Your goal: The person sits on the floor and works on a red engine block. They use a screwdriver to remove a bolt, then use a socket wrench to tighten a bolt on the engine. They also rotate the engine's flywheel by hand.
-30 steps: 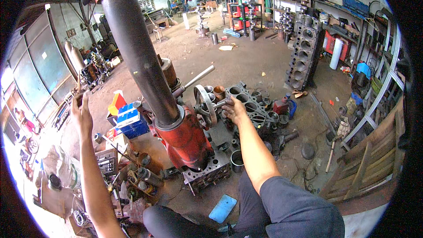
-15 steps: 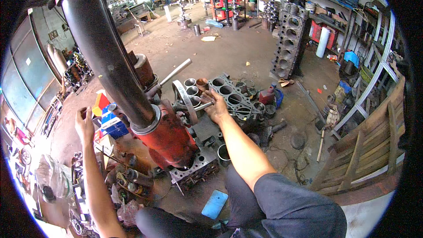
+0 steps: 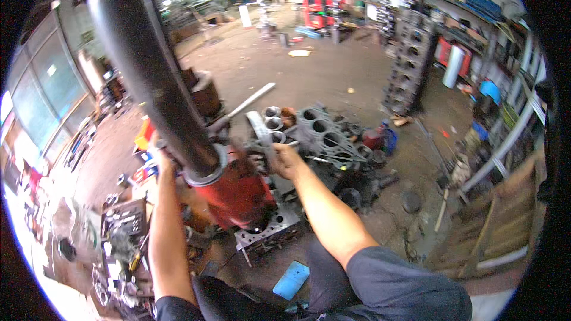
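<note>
A machine with a thick black column (image 3: 146, 65) and a red base (image 3: 235, 199) stands in front of me. It rests on an engine block (image 3: 285, 221) whose flat top has round holes. At the machine's right side, my right hand (image 3: 285, 161) is closed on the lower rim of a metal handwheel (image 3: 257, 126). My left hand (image 3: 162, 153) is raised against the column's left side, near the blue and orange boxes (image 3: 143, 138). Its fingers are smeared and partly hidden. A long grey lever (image 3: 253, 98) sticks out behind the handwheel.
Beyond the handwheel lie cylinder sleeves (image 3: 273, 123) and a flat gasket-like plate (image 3: 327, 134) with large holes. A tall engine block (image 3: 407, 62) stands upright at the right. Tools crowd a tray (image 3: 125, 226) at left. A blue pad (image 3: 291, 279) lies by my legs.
My left hand has moved right, in to the column. My right hand has shifted from the handwheel's handle to its rim, lower down. The whole view has swung a little left.
</note>
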Motion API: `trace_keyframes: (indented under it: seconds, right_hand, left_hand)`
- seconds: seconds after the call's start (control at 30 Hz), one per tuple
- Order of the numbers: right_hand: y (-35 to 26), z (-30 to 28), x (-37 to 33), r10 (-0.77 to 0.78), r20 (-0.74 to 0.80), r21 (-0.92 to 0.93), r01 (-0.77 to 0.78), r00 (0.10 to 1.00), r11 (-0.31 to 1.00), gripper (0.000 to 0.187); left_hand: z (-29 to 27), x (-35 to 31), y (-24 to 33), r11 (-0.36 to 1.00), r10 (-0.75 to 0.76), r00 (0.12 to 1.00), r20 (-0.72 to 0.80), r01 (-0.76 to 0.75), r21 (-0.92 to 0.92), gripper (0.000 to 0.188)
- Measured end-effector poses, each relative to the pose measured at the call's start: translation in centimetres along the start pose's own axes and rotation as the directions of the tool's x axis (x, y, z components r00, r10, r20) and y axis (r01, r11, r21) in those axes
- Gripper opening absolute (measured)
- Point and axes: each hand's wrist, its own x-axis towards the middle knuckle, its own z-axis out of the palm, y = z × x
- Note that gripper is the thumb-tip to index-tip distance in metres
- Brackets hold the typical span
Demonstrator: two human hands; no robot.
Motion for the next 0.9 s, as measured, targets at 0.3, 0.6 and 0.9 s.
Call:
trace_keyframes:
  seconds: [0.3, 0.6, 0.9]
  right_hand:
    - [-1.3, 4.3, -4.3, -0.163, 0.001, -0.076, 0.163, 0.987, 0.984, 0.03]
    - [-0.3, 3.0, -2.8, -0.283, 0.061, -0.139, 0.289, 0.957, 0.947, 0.032]
    - [-0.7, 4.3, -3.0, -0.303, 0.048, -0.168, 0.307, 0.952, 0.937, 0.034]
  left_hand:
    - [4.2, -4.7, 3.8, 0.853, 0.154, 0.982, -0.111, -0.076, 0.516, 0.023]
    - [5.9, -7.2, 7.0, 0.597, 0.21, 0.973, -0.097, -0.049, 0.8, 0.026]
    - [21.3, -29.1, 15.0, 0.458, 0.582, 0.575, 0.575, -0.816, 0.352, 0.025]
